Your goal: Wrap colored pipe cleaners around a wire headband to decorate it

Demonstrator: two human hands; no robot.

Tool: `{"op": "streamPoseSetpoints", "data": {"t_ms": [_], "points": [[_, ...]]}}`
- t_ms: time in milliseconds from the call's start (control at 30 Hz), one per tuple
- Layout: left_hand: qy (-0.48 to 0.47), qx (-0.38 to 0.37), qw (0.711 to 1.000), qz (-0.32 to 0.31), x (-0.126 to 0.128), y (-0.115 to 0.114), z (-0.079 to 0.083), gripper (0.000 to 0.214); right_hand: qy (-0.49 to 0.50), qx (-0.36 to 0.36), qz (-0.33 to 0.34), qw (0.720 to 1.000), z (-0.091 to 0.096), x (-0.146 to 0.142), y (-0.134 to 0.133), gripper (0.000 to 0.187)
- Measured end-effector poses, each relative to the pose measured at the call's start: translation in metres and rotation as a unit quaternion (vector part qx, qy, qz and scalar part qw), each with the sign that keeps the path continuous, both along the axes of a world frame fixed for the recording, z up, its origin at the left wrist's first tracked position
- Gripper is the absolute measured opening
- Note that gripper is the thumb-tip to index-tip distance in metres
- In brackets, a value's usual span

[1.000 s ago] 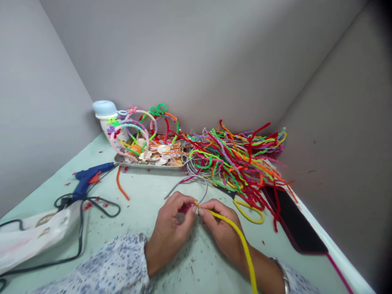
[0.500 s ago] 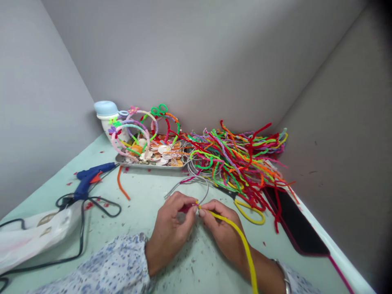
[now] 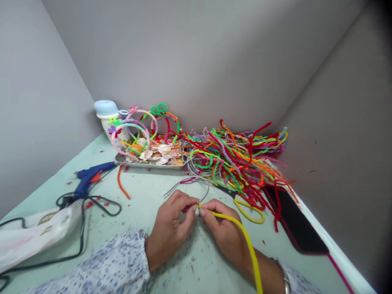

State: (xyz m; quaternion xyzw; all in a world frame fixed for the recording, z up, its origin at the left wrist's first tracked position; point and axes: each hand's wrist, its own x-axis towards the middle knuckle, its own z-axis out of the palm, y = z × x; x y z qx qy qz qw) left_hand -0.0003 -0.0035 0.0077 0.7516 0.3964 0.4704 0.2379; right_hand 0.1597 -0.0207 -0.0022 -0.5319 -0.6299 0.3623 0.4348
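Head cam: L hand (image 3: 170, 228) pinching gray wire (image 3: 208, 189), R hand (image 3: 226, 232) yel. pipe cleaner (image 3: 249, 242).

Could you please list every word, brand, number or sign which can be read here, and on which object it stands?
No text can be read in this view.
White plastic bag: brownish print, too blurred to read.
White bottle: any marks are too small to read.
Blue glue gun: no lettering can be made out.

The pale green table (image 3: 147, 183) supported a plastic bag (image 3: 36, 237), glue gun (image 3: 87, 177), orange strip (image 3: 120, 183), metal tray (image 3: 150, 165) and flat black object (image 3: 294, 224). Scissors (image 3: 236, 201) lay partly beneath colored pipe cleaners (image 3: 235, 159).
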Motion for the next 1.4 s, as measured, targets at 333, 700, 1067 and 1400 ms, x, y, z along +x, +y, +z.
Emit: {"op": "streamPoseSetpoints", "data": {"t_ms": [333,700,1067,1400], "points": [[0.021,0.014,1.0,-0.017,-0.001,0.002,-0.001,0.022,-0.005,0.032,0.007,0.999,-0.002,0.002,-0.003,0.022],[0.027,-0.022,0.998,-0.049,-0.001,0.001,0.0,0.014,0.121,-0.014,-0.005,0.993,-0.01,0.001,0.001,0.023],[0.063,-0.028,0.996,-0.048,-0.002,0.0,-0.002,0.018,0.119,-0.023,-0.023,0.992,-0.01,0.0,0.002,0.022],[0.051,-0.073,0.995,-0.034,-0.001,0.0,-0.004,0.016,0.071,0.058,-0.027,0.995,-0.014,0.002,0.003,0.016]]}}
